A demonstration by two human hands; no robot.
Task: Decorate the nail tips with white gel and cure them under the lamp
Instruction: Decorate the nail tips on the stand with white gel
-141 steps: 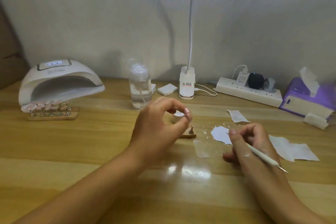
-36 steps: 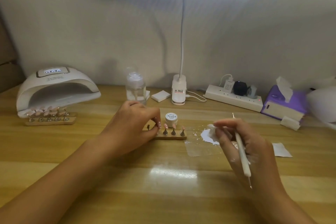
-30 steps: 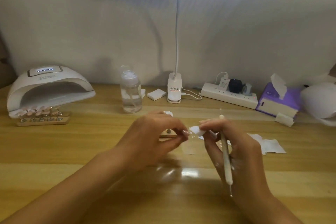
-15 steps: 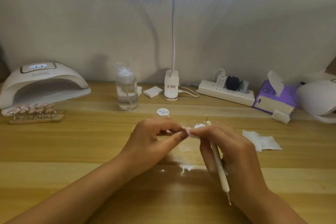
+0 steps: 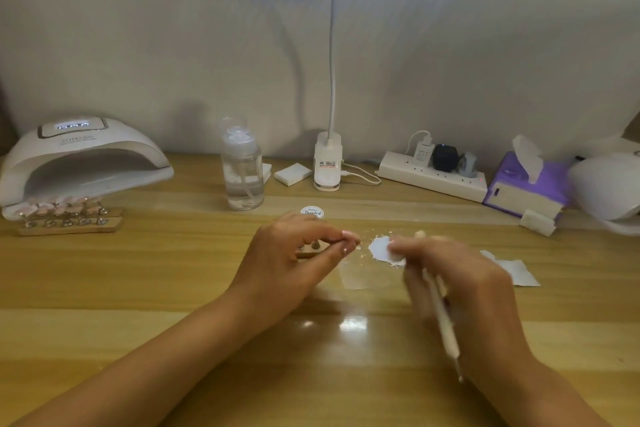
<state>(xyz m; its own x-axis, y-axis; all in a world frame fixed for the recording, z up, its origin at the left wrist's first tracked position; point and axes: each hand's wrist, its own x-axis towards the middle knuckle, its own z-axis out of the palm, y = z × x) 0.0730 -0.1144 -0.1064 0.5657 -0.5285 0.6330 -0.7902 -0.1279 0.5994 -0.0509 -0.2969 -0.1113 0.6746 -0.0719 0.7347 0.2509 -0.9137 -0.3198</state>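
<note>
My left hand (image 5: 291,263) pinches a small pink nail tip (image 5: 350,238) between thumb and forefinger. It partly hides a wooden nail holder (image 5: 309,254). My right hand (image 5: 464,291), blurred, grips a white dotting tool (image 5: 445,326) that points down towards me, and its fingertips pinch a small white wipe (image 5: 394,254). A white scrap with gel (image 5: 378,247) lies between the hands. The white gel jar (image 5: 312,212) stands behind my left hand. The curing lamp (image 5: 83,156) is at far left, with a second holder of pink tips (image 5: 65,217) at its mouth.
At the back stand a clear pump bottle (image 5: 242,170), the desk lamp's base (image 5: 327,165), a small white pad (image 5: 292,174), a power strip (image 5: 433,177) and a purple tissue box (image 5: 526,185). A white device (image 5: 609,187) sits far right. Wipes (image 5: 516,270) lie beside my right hand.
My hands touched at the nail tip half a second ago; now my right hand has drawn a little to the right with the wipe. My left hand still pinches the tip.
</note>
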